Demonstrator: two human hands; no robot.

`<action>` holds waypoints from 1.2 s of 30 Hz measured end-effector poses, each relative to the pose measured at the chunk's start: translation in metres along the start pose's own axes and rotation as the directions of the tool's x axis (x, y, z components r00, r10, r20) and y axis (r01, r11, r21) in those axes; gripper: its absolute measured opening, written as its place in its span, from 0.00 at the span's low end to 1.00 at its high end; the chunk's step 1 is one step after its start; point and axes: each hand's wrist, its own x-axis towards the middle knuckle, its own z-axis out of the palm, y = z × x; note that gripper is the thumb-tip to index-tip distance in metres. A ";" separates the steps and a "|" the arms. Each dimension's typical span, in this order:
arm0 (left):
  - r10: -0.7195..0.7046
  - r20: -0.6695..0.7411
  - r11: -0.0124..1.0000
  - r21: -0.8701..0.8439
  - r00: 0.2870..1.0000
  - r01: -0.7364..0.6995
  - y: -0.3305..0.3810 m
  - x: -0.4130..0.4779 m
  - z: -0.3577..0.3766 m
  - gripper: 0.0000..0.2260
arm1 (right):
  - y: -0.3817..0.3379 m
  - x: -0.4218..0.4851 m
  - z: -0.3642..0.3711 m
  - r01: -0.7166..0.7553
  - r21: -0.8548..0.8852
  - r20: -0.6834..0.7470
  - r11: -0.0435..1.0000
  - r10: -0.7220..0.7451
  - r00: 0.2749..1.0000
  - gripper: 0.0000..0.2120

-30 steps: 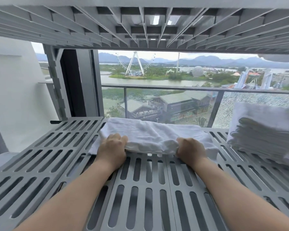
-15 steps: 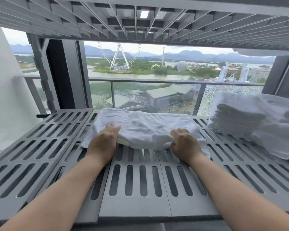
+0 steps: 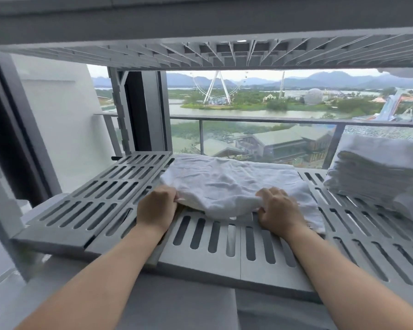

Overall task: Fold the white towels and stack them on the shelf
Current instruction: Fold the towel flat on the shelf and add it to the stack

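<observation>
Partly under towel (image 3: pixel 224 184) edge: fingers (image 3: pixel 171 196) of left hand (image 3: pixel 156 209), right hand (image 3: pixel 280 210).

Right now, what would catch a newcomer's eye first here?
The left hand and right hand grip the near edge of a rumpled white towel on the slotted grey shelf. A stack of folded towels sits at far right; beyond the railing a Ferris wheel stands across the water.

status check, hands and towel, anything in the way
Left grip and right grip both pinch white towel at near edge. Towel lies rumpled on slatted shelf. Folded stack apart at right, not blocking.
</observation>
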 end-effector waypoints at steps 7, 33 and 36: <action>-0.060 0.260 0.993 -0.083 0.964 0.084 -0.017 0.006 -0.017 0.05 | -0.053 -0.015 0.001 0.303 0.051 -0.065 0.951 -0.300 0.952 0.32; 0.374 0.146 0.914 -0.224 0.916 -0.338 -0.133 0.061 0.002 0.05 | -0.177 0.054 0.052 0.028 0.112 -0.046 0.993 -0.023 0.999 0.12; 0.391 0.159 0.882 -0.345 0.906 -0.321 -0.134 0.057 0.005 0.05 | -0.190 0.050 0.048 0.142 -0.010 -0.267 0.990 -0.140 0.954 0.11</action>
